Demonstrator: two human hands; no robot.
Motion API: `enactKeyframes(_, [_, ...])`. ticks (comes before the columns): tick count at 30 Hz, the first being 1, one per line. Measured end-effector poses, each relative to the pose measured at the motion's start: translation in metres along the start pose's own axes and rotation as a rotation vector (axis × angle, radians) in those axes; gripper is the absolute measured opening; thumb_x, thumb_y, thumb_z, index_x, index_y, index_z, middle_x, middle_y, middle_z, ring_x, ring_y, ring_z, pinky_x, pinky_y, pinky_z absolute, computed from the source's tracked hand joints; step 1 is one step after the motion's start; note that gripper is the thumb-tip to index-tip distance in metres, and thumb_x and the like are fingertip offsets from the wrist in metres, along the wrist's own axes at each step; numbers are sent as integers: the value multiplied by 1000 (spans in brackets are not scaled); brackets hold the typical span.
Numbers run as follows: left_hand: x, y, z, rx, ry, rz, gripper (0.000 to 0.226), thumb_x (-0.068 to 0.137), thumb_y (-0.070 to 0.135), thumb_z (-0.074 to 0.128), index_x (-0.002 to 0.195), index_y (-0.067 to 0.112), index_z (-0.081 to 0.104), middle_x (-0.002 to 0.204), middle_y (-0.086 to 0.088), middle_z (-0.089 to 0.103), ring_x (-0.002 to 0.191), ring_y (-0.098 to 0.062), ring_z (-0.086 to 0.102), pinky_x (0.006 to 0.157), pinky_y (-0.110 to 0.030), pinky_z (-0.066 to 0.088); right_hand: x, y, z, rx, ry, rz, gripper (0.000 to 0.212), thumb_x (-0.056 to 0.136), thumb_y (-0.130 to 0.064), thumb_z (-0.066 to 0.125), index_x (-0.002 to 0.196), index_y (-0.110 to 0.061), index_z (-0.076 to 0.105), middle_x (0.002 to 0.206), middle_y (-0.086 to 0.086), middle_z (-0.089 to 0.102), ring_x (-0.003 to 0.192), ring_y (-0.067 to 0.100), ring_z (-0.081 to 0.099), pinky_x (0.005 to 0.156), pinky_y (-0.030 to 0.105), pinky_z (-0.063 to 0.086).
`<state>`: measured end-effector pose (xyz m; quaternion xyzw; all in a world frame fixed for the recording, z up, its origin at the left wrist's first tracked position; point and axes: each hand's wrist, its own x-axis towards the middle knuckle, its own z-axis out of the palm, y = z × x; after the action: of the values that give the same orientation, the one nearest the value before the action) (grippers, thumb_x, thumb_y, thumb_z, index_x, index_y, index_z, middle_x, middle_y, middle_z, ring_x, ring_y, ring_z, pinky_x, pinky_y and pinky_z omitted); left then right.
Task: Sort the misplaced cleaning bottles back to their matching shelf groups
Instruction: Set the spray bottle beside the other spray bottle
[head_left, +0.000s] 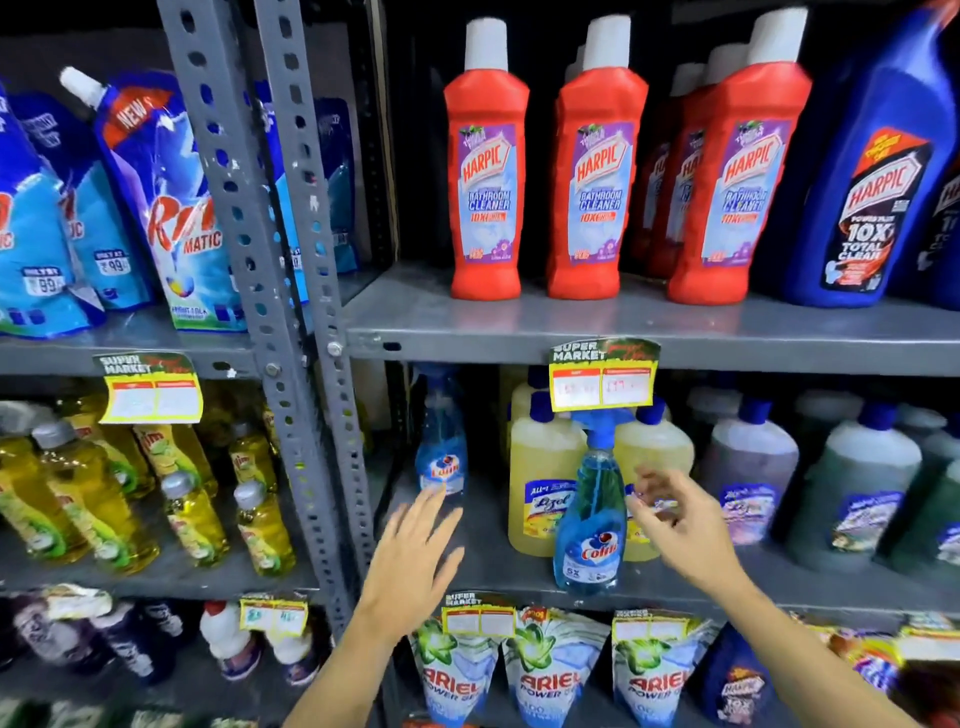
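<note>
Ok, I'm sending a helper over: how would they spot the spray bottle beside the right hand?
Find the grey shelf holding red Harpic bottles; look one level below. At the front edge, before the yellow Lizol jugs, stands a blue Colin spray bottle, the only front-row trigger bottle.

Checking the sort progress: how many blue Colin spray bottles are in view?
2. One Colin spray bottle stands at the shelf's front, before the yellow bottles; another farther back left. Others may be hidden.
</note>
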<state>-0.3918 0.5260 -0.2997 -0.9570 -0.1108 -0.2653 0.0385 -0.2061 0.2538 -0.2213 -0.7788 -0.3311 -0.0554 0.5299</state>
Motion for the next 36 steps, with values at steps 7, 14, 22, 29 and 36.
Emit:
enactKeyframes(7, [-31, -5, 75, -29, -419, -186, 78, 102, 54, 4, 128, 10, 63, 138, -6, 53, 120, -24, 59, 100, -38, 46, 8, 50, 27, -31, -427, 319, 66, 71, -17, 85, 126, -18, 49, 110, -11, 65, 101, 9, 64, 82, 25, 53])
enactKeyframes(14, [-40, 2, 81, -110, -410, -242, 71, 103, 51, 7, 137, 7, 50, 142, -11, 52, 134, -24, 34, 115, -37, 7, 0, 67, 53, -49, -292, 312, 60, 73, -13, 84, 124, -16, 54, 112, -5, 70, 103, 11, 68, 88, 33, 58])
enactKeyframes(22, [-42, 1, 80, -127, -433, -264, 72, 103, 52, 8, 136, 9, 54, 142, -9, 52, 132, -26, 47, 109, -41, 22, -9, 17, 116, -152, -244, 217, 60, 73, -32, 83, 121, -19, 50, 102, -8, 69, 90, 12, 69, 75, 30, 57])
enactKeyframes(29, [-41, 2, 81, -74, -407, -222, 65, 97, 52, 25, 136, 9, 55, 142, -10, 52, 131, -26, 49, 110, -42, 27, -1, -11, 173, -223, -199, 160, 52, 77, -38, 78, 111, -12, 48, 103, 8, 71, 92, 26, 68, 71, 32, 54])
enactKeyframes(36, [-52, 4, 82, -48, -406, -338, 75, 98, 59, 20, 136, 3, 53, 142, -14, 52, 133, -29, 47, 109, -42, 24, 24, -21, 199, -169, -292, 203, 49, 79, -30, 78, 107, -13, 41, 106, 11, 71, 96, 31, 68, 77, 43, 57])
